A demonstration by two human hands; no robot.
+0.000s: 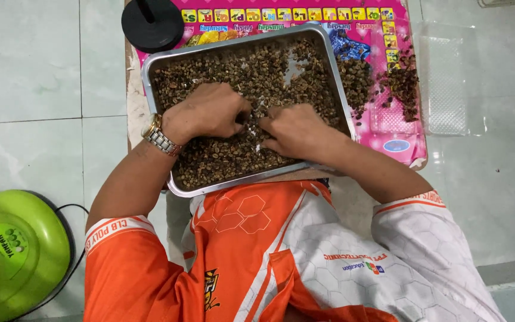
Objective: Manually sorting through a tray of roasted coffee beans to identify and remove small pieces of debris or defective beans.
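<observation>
Small brown dried beans point(222, 156) fill the shiny silver metal tray point(150, 77), which sits on a pink plastic chart board point(409, 137) in the head view. The left hand point(207, 113) curls its fingers down into the beans. The right hand point(296, 131) does too, but I cannot tell if either pinches one. The tray's near edge hangs over the lap, so a push could tip it. Beans could mix with the dark pile point(382, 80) beside it. The fingertips are hidden.

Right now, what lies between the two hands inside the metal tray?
In the head view, only a narrow strip of small brown beans lies between the left hand and the right hand. Both hands rest on the beans in the metal tray.
</observation>
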